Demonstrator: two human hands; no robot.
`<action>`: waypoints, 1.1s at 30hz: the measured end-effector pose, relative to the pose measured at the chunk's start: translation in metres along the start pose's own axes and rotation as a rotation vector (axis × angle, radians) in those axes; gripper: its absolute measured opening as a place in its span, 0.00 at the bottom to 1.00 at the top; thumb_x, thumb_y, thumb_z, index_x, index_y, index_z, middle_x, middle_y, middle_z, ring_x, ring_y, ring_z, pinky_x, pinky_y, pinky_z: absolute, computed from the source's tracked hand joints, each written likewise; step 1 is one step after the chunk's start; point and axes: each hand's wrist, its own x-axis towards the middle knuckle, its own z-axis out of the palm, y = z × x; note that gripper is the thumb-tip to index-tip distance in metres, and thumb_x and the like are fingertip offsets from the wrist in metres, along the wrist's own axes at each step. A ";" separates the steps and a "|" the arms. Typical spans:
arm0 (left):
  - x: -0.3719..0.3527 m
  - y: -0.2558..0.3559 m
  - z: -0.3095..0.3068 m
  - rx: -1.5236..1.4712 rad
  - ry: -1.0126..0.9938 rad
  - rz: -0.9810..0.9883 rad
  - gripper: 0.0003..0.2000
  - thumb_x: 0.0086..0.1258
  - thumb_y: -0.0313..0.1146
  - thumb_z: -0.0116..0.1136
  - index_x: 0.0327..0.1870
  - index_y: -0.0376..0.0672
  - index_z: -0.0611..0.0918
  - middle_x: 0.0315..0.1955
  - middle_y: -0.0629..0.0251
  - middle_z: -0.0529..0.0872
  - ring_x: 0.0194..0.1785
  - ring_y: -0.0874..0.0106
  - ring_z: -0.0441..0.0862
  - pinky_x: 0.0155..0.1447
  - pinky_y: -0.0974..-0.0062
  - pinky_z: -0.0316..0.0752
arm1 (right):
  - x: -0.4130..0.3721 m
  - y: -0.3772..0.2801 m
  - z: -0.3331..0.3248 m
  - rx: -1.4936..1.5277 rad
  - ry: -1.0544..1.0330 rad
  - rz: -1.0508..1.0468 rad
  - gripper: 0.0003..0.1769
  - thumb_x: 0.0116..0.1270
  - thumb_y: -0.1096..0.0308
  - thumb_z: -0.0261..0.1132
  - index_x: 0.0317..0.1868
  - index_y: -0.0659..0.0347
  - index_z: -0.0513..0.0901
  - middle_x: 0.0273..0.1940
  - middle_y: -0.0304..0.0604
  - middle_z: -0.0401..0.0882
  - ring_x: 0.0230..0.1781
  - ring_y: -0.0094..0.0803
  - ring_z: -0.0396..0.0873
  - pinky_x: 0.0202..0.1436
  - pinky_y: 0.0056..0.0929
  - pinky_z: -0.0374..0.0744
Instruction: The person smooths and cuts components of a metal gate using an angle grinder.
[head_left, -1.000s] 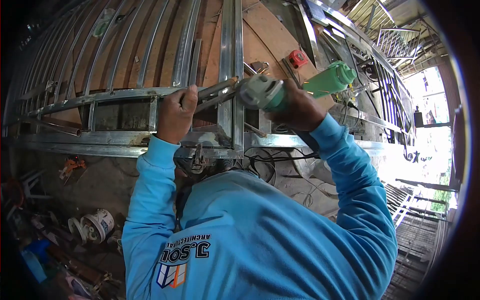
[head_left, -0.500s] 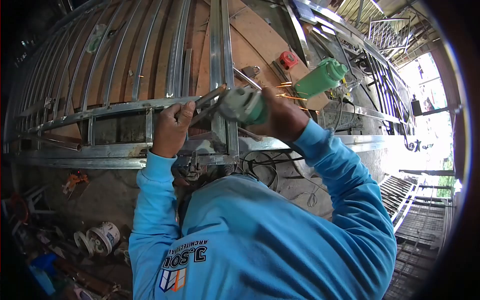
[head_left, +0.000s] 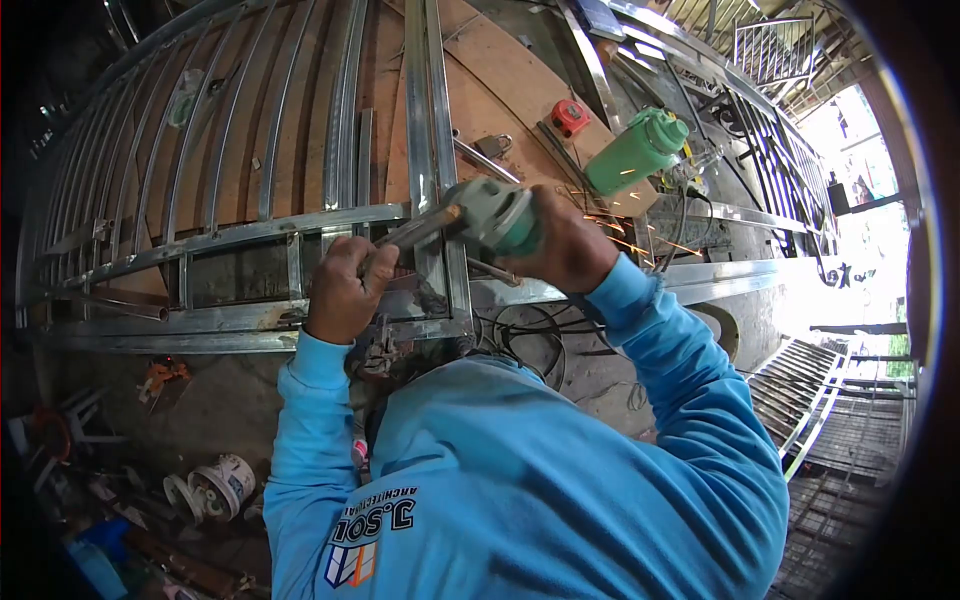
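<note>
My right hand (head_left: 568, 243) is wrapped round the body of a green and grey angle grinder (head_left: 500, 218). Orange sparks (head_left: 625, 228) fly off to the right, below a green bottle (head_left: 637, 150). The fingers of my left hand (head_left: 347, 288) pinch a metal piece (head_left: 420, 228), whose far end touches the grinder head and looks orange-brown there. Both hands are above the front part of a metal frame (head_left: 330, 217). The grinder's disc is hidden or too blurred to make out.
Brown boards (head_left: 500, 80) lie under the frame bars. On them are a red tape measure (head_left: 570, 117) and a padlock (head_left: 493, 146). Cables (head_left: 530, 330) run below the frame. At the lower left stands a white bucket (head_left: 228, 480); a railing (head_left: 795, 390) lies at the right.
The grinder has tilted and shifted slightly right, and the metal piece's angle has changed with it. The sparks are more numerous and spread lower right. The whole view has shifted slightly.
</note>
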 end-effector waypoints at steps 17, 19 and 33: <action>0.000 0.002 0.002 0.022 0.026 -0.038 0.21 0.78 0.48 0.61 0.31 0.37 0.79 0.20 0.55 0.77 0.25 0.60 0.76 0.35 0.59 0.71 | -0.006 0.018 -0.003 0.062 0.152 0.103 0.42 0.53 0.49 0.81 0.56 0.67 0.68 0.41 0.67 0.84 0.46 0.63 0.85 0.48 0.50 0.83; 0.005 -0.001 0.000 -0.075 0.008 -0.203 0.23 0.79 0.50 0.58 0.32 0.36 0.82 0.18 0.57 0.79 0.24 0.66 0.78 0.32 0.62 0.71 | -0.007 0.005 -0.003 0.035 0.095 0.172 0.40 0.53 0.49 0.80 0.52 0.66 0.68 0.39 0.67 0.84 0.44 0.63 0.85 0.46 0.51 0.83; 0.028 -0.018 0.004 -0.529 0.073 -0.654 0.29 0.82 0.57 0.51 0.36 0.33 0.83 0.16 0.60 0.82 0.18 0.72 0.82 0.24 0.74 0.78 | 0.006 0.014 0.001 0.027 0.166 0.115 0.44 0.51 0.52 0.83 0.57 0.69 0.68 0.37 0.66 0.84 0.40 0.63 0.86 0.44 0.51 0.83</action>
